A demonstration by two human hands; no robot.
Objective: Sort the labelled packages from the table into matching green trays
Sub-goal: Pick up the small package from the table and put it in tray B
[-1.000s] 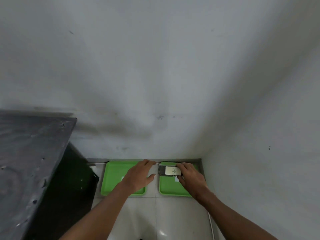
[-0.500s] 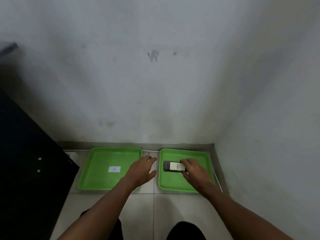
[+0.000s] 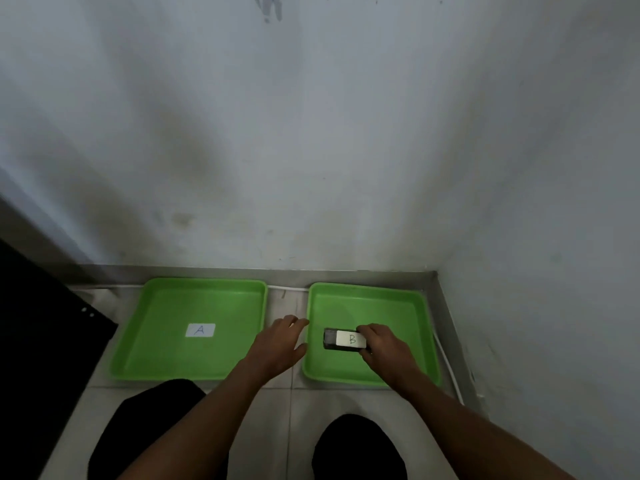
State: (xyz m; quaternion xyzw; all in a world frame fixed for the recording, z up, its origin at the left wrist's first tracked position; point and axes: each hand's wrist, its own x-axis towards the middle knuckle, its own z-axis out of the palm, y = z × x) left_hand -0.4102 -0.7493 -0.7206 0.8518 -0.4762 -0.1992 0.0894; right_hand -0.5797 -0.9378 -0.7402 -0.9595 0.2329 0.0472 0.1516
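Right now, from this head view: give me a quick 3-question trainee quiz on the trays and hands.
1. True or false: the left tray carries a label reading A.
2. Which hand has its grip on the package marked B?
a) left hand
b) right hand
c) both
3. Fill in: the package is over the ____ tray.

Key:
1. True.
2. b; the left hand is open over the gap between the trays.
3. Right. Whether that tray has its own label cannot be seen.
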